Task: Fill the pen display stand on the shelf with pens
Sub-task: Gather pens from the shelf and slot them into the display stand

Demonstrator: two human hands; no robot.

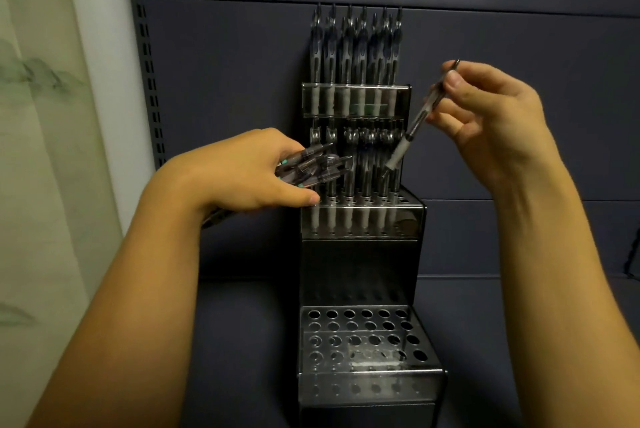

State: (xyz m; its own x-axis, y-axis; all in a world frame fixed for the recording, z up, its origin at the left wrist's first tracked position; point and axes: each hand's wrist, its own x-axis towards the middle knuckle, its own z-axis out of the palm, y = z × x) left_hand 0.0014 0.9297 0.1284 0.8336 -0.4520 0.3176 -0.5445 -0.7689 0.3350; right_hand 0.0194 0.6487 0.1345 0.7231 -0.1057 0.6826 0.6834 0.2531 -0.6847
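A dark three-tier pen display stand [360, 265] rises against the shelf's back panel. Its top tier [356, 100] holds several upright pens, and the middle tier [362, 219] holds a row of pens too. The bottom tier [367, 337] shows only open holes. My left hand [256, 174] grips a bundle of pens [311, 168] just left of the middle tier. My right hand [491, 122] pinches a single pen [419, 122] by its upper end. That pen slants down to the left, tip over the right end of the middle tier.
The dark shelf back panel [519, 116] stands behind the stand, with a slotted upright [149, 81] at its left edge. A pale wall with a faint painted pattern [45, 116] lies further left. The dark shelf floor [242, 341] surrounds the stand's base.
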